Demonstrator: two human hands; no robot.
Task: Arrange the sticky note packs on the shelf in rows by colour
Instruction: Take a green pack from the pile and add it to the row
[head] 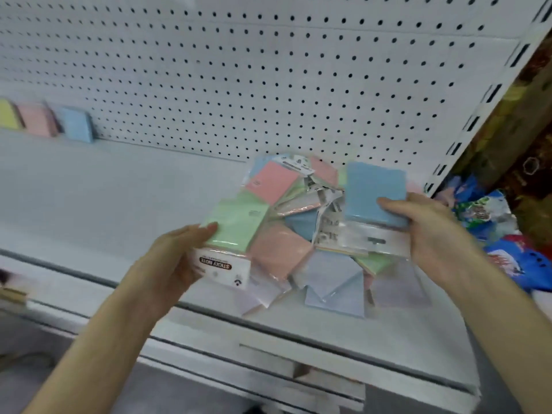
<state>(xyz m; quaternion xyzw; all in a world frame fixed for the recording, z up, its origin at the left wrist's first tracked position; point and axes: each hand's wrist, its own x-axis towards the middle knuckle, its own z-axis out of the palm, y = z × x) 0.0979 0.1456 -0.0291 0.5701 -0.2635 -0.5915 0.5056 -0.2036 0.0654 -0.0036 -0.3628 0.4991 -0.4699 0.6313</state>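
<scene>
Centre frame: we see the left hand gripping a green plastic-wrapped sticky note pack; right of it, the right hand grips a blue square pack.

The scene is lit brightly and evenly, and only faint shadows are cast on the white shelf. Motion blur is spread throughout, strongest on the far-left packs, and the pegboard rows are bent by wide-angle distortion.
</scene>
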